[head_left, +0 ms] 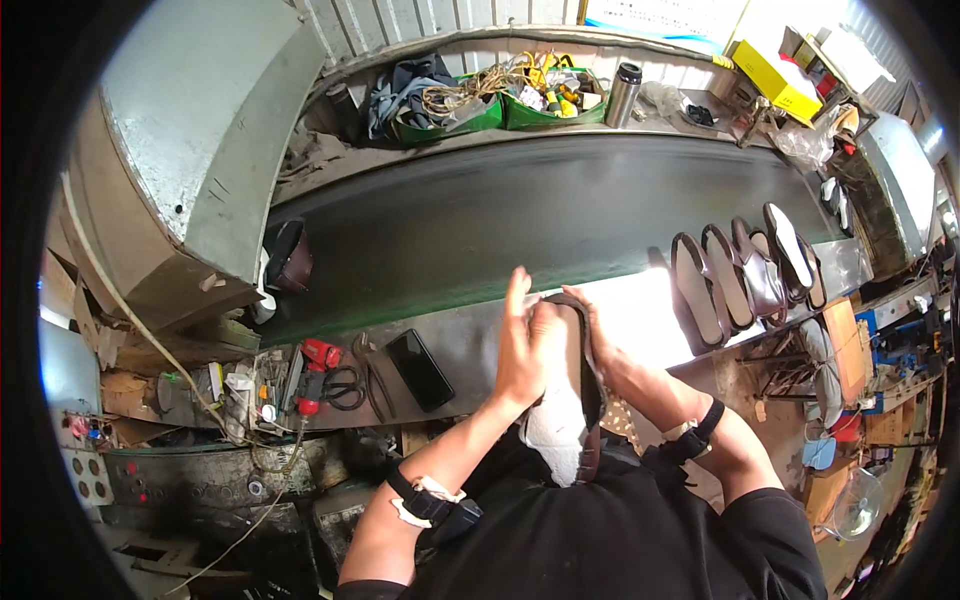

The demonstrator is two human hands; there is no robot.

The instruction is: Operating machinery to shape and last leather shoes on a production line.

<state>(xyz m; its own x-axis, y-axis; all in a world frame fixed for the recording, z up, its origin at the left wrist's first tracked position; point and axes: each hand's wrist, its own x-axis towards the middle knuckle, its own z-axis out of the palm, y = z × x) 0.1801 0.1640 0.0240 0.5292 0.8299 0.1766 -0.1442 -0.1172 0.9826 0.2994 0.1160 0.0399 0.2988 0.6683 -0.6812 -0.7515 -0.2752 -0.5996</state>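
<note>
Left hand (524, 356) rests against one dark shoe (569, 383), its fingers straight and apart, while the right hand (608, 348) is clamped around the opposite side. This single shoe sits between the two palms, just in front of the wearer's dark shirt (600, 540), its pale inside showing. On the right of the metal tabletop (478, 352) stands a row of dark shoes (729, 277) — five, as far as the overlap lets me count. On the left lie one phone (420, 370), one red tool (320, 355), one pair of scissors (345, 388) and one pair of pliers (374, 378). Behind runs a wide, dark belt (500, 205), with one more shoe (292, 262) at its left end — beside a large grey metal housing (220, 130). Along the back ledge stand two green bins (452, 126), one steel flask (623, 97) and one yellow box (776, 82), below a ribbed, pale wall (400, 17); one fan (856, 505) stands at lower right
</note>
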